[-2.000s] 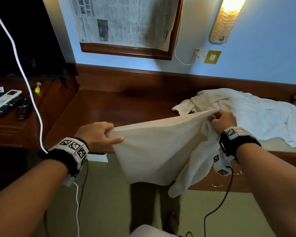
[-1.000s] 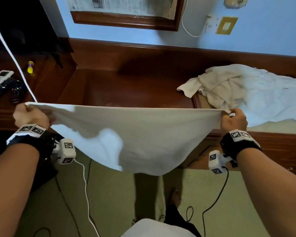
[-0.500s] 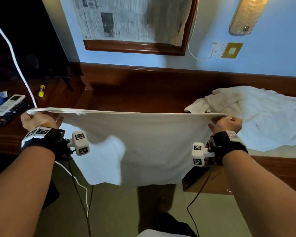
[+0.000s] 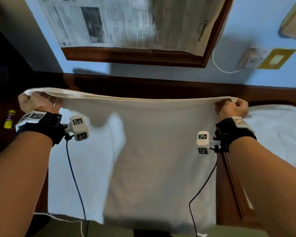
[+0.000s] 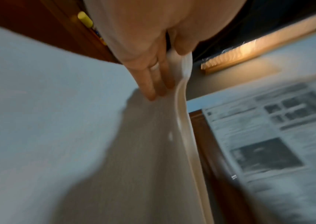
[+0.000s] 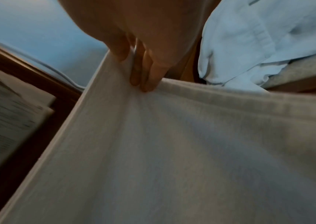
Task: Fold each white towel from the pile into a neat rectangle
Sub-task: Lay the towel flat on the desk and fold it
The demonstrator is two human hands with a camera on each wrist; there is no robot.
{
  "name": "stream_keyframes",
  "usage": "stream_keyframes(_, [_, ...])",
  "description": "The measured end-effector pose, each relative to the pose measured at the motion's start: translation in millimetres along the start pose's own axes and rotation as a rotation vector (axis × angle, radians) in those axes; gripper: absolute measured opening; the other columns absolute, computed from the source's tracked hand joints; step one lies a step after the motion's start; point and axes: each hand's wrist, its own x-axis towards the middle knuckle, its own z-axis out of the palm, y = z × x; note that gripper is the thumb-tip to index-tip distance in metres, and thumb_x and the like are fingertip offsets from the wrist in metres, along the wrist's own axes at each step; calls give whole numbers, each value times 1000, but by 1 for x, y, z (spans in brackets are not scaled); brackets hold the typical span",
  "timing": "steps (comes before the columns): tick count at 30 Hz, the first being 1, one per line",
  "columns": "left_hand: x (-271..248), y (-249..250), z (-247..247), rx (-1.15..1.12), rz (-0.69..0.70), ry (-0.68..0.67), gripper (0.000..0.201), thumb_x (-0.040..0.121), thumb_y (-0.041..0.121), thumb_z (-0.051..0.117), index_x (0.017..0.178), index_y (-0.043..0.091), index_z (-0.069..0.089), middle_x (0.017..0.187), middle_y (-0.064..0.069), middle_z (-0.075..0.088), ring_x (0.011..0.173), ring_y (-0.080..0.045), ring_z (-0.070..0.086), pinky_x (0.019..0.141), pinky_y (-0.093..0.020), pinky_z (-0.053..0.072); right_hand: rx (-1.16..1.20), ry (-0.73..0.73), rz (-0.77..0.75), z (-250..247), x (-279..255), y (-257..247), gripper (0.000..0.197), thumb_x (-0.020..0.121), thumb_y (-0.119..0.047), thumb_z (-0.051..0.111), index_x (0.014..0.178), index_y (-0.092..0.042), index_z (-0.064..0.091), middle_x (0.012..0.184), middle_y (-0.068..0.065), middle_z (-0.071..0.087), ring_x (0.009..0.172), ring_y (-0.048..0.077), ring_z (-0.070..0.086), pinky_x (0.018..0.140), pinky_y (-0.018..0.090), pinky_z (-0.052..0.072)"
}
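A white towel (image 4: pixel 152 159) hangs spread out in front of me, its top edge stretched level between both hands. My left hand (image 4: pixel 38 104) pinches the top left corner; in the left wrist view its fingers (image 5: pixel 153 84) lie along the cloth (image 5: pixel 114 151) with the hem caught against the thumb. At the top right corner my right hand (image 4: pixel 231 108) pinches the towel, and the right wrist view shows its fingers (image 6: pixel 145 75) pressed into the fabric (image 6: pixel 172 151). The pile of white towels (image 4: pixel 280 134) lies on the desk at the right, partly hidden by my right arm.
The dark wooden desk (image 4: pixel 229 185) runs behind the towel, with its raised back board (image 4: pixel 143 86) under a blue wall. A newspaper-covered frame (image 4: pixel 126 23) hangs above. A yellow tube (image 4: pixel 9 118) lies at the far left. Cables dangle from both wrist cameras.
Both hands have lifted the stretched towel higher and it hangs flatter, hiding most of the desk. Two seconds ago it was bunched between hands close together; they have moved far apart.
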Motion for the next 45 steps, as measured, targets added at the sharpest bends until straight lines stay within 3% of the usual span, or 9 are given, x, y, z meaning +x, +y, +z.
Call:
stream_keyframes(4, [13,-43,10,396,-127,-192,28,75,47,54,91,26,63,111,6,61,110,-17,61,94,-32,46,-289,-127,-57,29,45,55,29,86,-19,62,114,-25,57,102,6,69,84,23,69,81,42,59])
stream_keyframes(7, [9,-104,-25,1053,19,-309,56,82,42,64,133,21,59,122,-8,66,110,-26,62,99,-45,47,-720,-362,-132,10,24,117,32,94,-20,58,126,-17,58,111,7,66,92,23,62,82,33,50])
stream_keyframes(9, [4,-143,-72,1454,58,-442,60,91,38,70,145,23,50,142,-16,56,129,-33,54,109,-48,42,-999,-627,-158,-18,-6,166,39,97,-23,59,135,-15,55,128,10,59,114,27,57,94,34,45])
stream_keyframes(12, [-12,-177,-140,2100,-48,-702,83,89,65,58,157,43,16,167,0,14,153,-30,13,121,-55,20,-1482,-1003,-186,-70,-53,225,62,99,-47,47,155,-30,24,165,7,10,151,32,12,119,49,23])
stream_keyframes(14, [-23,-180,-173,2334,-111,-775,90,83,83,42,150,56,-12,166,10,-17,153,-31,-10,118,-63,10,-1641,-1087,-128,-98,-76,242,71,98,-61,33,155,-42,-6,163,0,-25,151,34,-15,120,58,8])
stream_keyframes(18, [-19,-179,-182,2387,-121,-784,95,70,95,28,142,63,-24,161,15,-31,151,-37,-14,115,-68,13,-1691,-1093,-156,-106,-83,245,76,94,-70,22,149,-45,-25,155,-2,-41,146,37,-27,118,65,5])
stream_keyframes(28, [42,-202,-111,2182,36,-875,91,83,70,61,156,50,11,167,11,-11,154,-32,-6,119,-64,7,-1651,-971,-138,-12,-20,244,75,95,-65,38,155,-42,-1,164,-1,-21,150,33,-19,117,67,3])
stream_keyframes(35, [-53,-182,-201,2355,-79,-907,94,72,94,28,145,60,-21,159,12,-36,151,-37,-17,115,-71,10,-1671,-1111,-33,-99,-97,241,79,90,-78,22,148,-49,-24,151,-5,-46,142,35,-35,115,68,-2])
stream_keyframes(45, [19,-207,-127,2335,-26,-902,100,70,93,40,149,59,-12,164,14,-24,153,-33,-14,115,-71,7,-1640,-1053,-110,-17,-33,248,82,90,-74,37,153,-47,-9,160,-3,-32,147,34,-27,114,69,-4])
